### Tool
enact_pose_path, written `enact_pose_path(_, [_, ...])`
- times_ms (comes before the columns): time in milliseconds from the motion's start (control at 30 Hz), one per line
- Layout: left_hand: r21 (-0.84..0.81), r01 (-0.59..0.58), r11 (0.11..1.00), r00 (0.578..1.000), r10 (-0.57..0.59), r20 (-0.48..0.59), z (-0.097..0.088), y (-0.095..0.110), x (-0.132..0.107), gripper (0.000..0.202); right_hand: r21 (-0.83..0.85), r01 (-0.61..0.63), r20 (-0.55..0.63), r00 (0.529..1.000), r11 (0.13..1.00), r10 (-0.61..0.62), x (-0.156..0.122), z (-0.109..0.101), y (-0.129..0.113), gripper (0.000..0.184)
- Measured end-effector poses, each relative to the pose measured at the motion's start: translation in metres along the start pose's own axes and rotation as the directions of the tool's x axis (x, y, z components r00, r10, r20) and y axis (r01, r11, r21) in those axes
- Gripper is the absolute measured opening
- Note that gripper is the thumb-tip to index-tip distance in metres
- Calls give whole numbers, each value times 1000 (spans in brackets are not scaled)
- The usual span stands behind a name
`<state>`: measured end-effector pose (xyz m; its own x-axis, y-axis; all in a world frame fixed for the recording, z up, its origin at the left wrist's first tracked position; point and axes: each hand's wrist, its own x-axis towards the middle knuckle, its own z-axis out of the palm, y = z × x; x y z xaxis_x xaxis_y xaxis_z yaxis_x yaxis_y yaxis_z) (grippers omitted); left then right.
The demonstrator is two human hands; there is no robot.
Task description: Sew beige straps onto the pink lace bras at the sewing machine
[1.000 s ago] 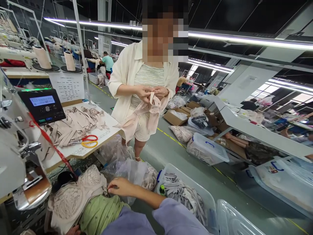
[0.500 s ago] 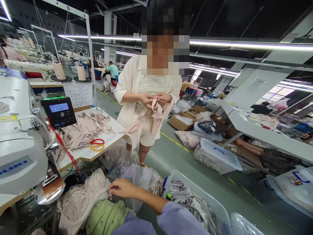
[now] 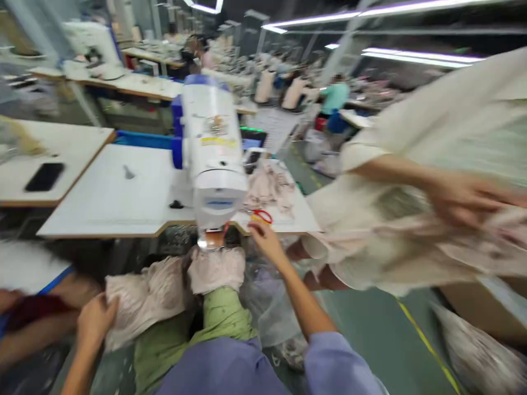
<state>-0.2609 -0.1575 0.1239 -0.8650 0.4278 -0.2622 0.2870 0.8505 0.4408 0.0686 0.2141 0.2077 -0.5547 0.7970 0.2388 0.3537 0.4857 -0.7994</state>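
Observation:
My left hand [image 3: 96, 319] is closed on the left end of a pale pink lace bra [image 3: 144, 293] lying over my lap. My right hand [image 3: 265, 241] is at the front edge of the sewing table, just below a pair of scissors [image 3: 262, 216] with red and yellow handles. Its fingers are slightly bent and apart, with nothing visible in them. Another pale pink lace piece [image 3: 217, 269] rests on my knee, below the sewing machine head [image 3: 220, 181]. Beyond the scissors lies a heap of pale pink fabric strips [image 3: 269, 186].
At the right a co-worker's hand [image 3: 469, 197] holds pale pink fabric, blurred. Another person's arm [image 3: 49, 323] shows at the lower left. A phone [image 3: 45, 176] lies on the neighbouring table. Plastic bags [image 3: 272, 307] sit on the floor beside my legs.
My view has swung left toward the sewing machine. The left hand has come into view, gripping the bra. My right hand has moved from beside the bra up to the table edge near the scissors.

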Motion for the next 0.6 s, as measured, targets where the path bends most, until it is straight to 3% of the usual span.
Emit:
enact_pose_path(67, [45,64,997,998,-65,20,-2,-30,-6,23,37,-28,2,1000,999,28,22,5,8,47])
enact_pose_path(167, [74,66,995,998,-65,-12,9,-45,-11,31,9,-57,36,998,998,57,35,15,11,47])
enact_pose_path(267, [107,38,994,998,-33,-53,20,-43,-16,38,-55,-77,114,990,995,83,18,33,7,42])
enact_pose_path(333, [129,16,992,999,-11,-40,23,-42,-21,35,-35,-100,245,964,994,106,-8,51,4,43])
enact_pose_path(400, [146,9,989,1000,-4,-30,23,-41,-29,35,15,-134,475,873,991,111,-43,75,-1,43])
enact_pose_path(467, [161,15,987,1000,-10,-29,23,-39,-38,35,57,-147,709,702,988,63,-79,107,-7,40])
enact_pose_path(500, [169,22,985,999,-17,-31,23,-38,-42,35,84,-125,770,638,989,15,-96,126,-11,37])
enact_pose_path(533, [176,29,984,999,-24,-32,23,-37,-46,35,108,-82,788,615,991,-36,-110,147,-16,38])
enact_pose_path(600, [189,42,981,999,-36,-37,22,-32,-52,34,130,71,770,621,989,-146,-132,189,-27,58])
